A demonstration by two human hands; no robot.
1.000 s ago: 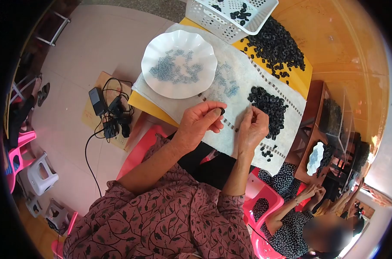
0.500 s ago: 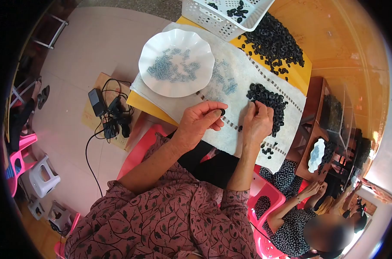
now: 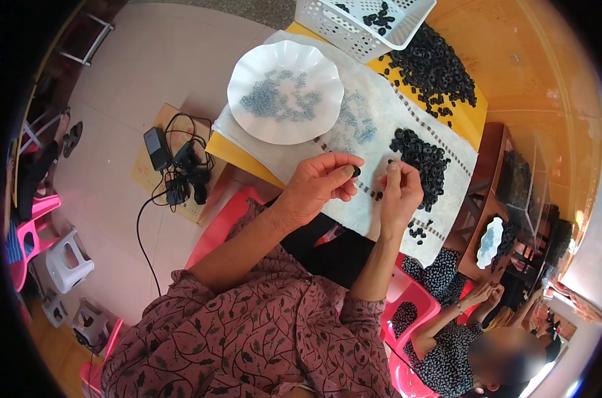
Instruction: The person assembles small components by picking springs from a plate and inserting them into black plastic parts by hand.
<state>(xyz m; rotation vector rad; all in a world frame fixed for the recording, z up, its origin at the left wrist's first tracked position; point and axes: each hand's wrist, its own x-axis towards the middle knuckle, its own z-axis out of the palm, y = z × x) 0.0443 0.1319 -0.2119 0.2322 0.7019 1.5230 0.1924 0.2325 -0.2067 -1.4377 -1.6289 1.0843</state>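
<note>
My left hand (image 3: 317, 184) pinches a small black ring-like part (image 3: 356, 171) between thumb and forefinger above the white cloth (image 3: 370, 215). Close by on the right, the thumb and forefinger of my right hand (image 3: 401, 189) are closed on another tiny dark piece (image 3: 390, 161), mostly covered by the fingertips. Just beyond that hand lies a pile of black ring-like parts (image 3: 428, 159). A white scalloped plate (image 3: 287, 132) holds many small clear-bluish pieces (image 3: 274, 99). More such pieces (image 3: 357, 126) are scattered on the cloth beside the plate.
A white perforated basket (image 3: 344, 36) stands at the back with black parts inside. A larger black heap (image 3: 440, 66) covers the table's far right. Cables and an adapter (image 3: 158, 149) sit on a box at left. Another person (image 3: 447, 331) works at lower right.
My right hand has lifted slightly away from the black pile with a small dark piece at its fingertips. My left hand keeps its pinch. The whole view has shifted slightly.
</note>
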